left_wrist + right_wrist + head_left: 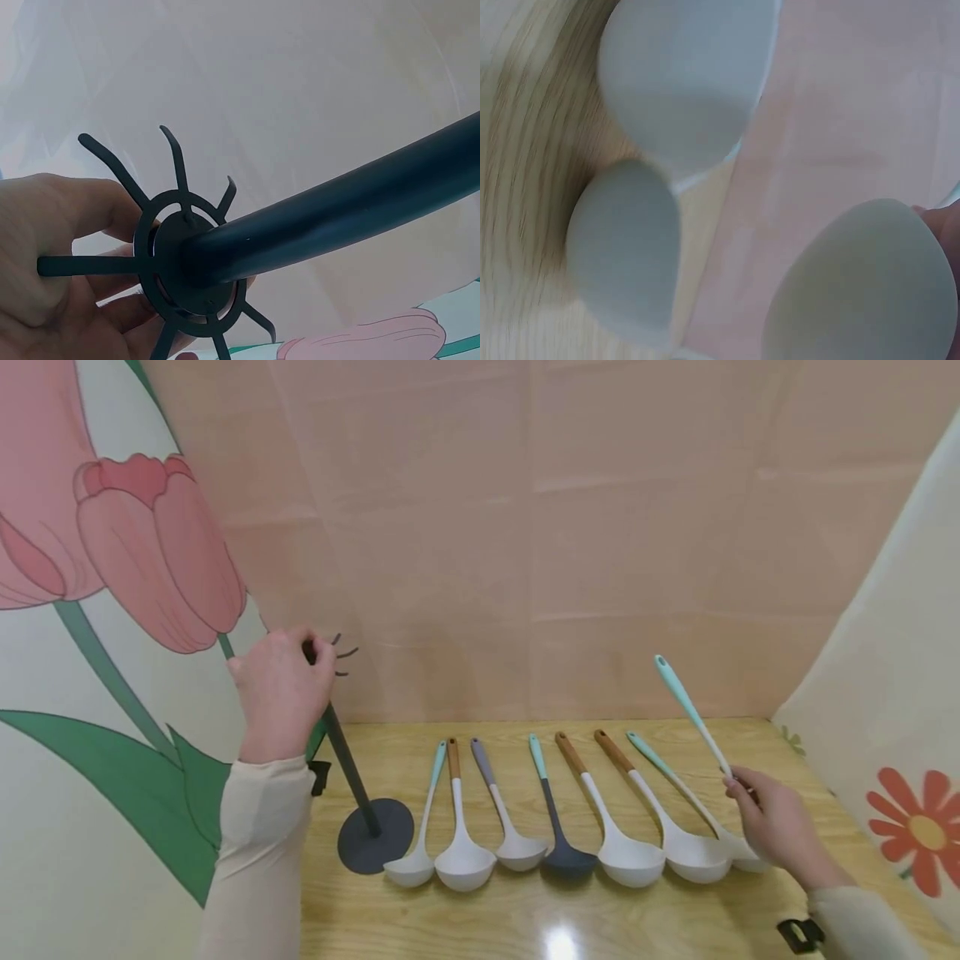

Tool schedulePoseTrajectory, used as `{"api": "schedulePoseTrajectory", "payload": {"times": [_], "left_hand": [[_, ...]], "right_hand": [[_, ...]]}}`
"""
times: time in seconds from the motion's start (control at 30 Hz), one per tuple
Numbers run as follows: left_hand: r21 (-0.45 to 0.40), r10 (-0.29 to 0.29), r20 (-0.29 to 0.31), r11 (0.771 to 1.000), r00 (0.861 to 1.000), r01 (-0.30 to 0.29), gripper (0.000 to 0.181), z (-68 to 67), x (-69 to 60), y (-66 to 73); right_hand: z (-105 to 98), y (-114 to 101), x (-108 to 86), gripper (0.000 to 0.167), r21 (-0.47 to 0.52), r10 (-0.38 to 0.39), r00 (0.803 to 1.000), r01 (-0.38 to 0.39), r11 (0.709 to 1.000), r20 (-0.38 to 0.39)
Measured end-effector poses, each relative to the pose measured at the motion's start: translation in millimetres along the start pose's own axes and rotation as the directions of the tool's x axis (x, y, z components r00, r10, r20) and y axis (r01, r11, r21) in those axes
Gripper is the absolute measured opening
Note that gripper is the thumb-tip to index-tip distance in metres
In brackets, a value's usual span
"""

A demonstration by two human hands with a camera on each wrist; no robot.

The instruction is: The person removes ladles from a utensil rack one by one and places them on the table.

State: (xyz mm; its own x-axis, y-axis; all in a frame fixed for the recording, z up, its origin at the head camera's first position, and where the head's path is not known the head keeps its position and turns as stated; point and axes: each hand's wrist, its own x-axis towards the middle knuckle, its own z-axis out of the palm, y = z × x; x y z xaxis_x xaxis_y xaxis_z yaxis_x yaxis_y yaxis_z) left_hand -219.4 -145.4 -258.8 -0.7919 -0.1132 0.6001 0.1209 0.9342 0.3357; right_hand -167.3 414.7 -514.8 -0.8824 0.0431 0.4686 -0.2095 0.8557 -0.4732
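Note:
At the left of the head view, my left hand (281, 689) grips the top of a black utensil stand (347, 764). The left wrist view shows its ring of curved hooks (142, 265) around the pole, with the fingers bent about the top. My right hand (783, 827) holds a white ladle (684, 697) with a mint handle by its shaft, the handle pointing up and left. Its bowl (862, 289) appears close in the right wrist view, partly in front of the fingers. This ladle is raised above the rightmost ladle (693, 797) on the table.
Several ladles lie in a row on the wooden table (480, 927), handles away from me, among them a dark one (567, 860) and a grey-handled one (521, 852). A pinkish cloth (525, 543) hangs behind. Flower-printed sheets stand at the left (45, 827) and right (892, 643).

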Motion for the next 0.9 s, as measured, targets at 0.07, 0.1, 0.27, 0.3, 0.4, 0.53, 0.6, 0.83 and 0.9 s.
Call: {"api": "schedulePoseTrajectory", "payload": {"times": [0.07, 0.1, 0.27, 0.3, 0.4, 0.53, 0.6, 0.83, 0.9], "left_hand": [[0.007, -0.003, 0.004, 1.0, 1.0, 0.003, 0.028, -0.5, -0.2, -0.3], [0.009, -0.002, 0.005, 1.0, 1.0, 0.002, 0.028, -0.6, -0.2, -0.5], [0.014, 0.008, 0.003, 1.0, 1.0, -0.008, 0.028, -0.9, -0.1, -0.9], [0.011, 0.009, 0.002, 1.0, 1.0, -0.009, 0.028, -0.8, 0.2, -1.0], [0.008, 0.006, 0.003, 1.0, 1.0, -0.006, 0.028, -0.5, 0.9, -0.9], [0.017, 0.003, 0.007, 1.0, 1.0, -0.003, 0.029, -0.4, 1.0, -1.5], [0.021, 0.003, 0.009, 1.0, 1.0, -0.003, 0.03, -0.5, 0.9, -1.8], [0.018, 0.001, 0.017, 1.0, 1.0, -0.001, 0.029, -1.6, 1.2, -2.2], [0.014, 0.001, 0.015, 1.0, 1.0, -0.001, 0.029, -1.3, 1.3, -1.9]], "right_hand": [[-2, 7, 1.5, 0.029, -0.006, 0.015, 0.999, -0.015, 1.0, 0.032], [-3, 11, 1.9, 0.031, -0.01, 0.026, 0.998, -0.026, 1.0, 0.051], [-6, 28, 4.2, 0.037, -0.043, 0.068, 0.99, -0.063, 0.997, 0.127], [-7, 32, 5.3, 0.037, -0.05, 0.071, 0.988, -0.064, 0.997, 0.135], [-7, 43, 9.5, 0.036, -0.074, 0.062, 0.986, -0.051, 0.996, 0.155], [-5, 57, 15.6, 0.036, -0.103, 0.081, 0.978, -0.062, 0.993, 0.191], [-4, 64, 18.6, 0.038, -0.11, 0.114, 0.966, -0.091, 0.99, 0.23], [-1, 91, 27.7, 0.039, -0.14, 0.171, 0.925, -0.13, 0.982, 0.339], [-1, 101, 28.6, 0.038, -0.154, 0.169, 0.926, -0.122, 0.98, 0.338]]}}
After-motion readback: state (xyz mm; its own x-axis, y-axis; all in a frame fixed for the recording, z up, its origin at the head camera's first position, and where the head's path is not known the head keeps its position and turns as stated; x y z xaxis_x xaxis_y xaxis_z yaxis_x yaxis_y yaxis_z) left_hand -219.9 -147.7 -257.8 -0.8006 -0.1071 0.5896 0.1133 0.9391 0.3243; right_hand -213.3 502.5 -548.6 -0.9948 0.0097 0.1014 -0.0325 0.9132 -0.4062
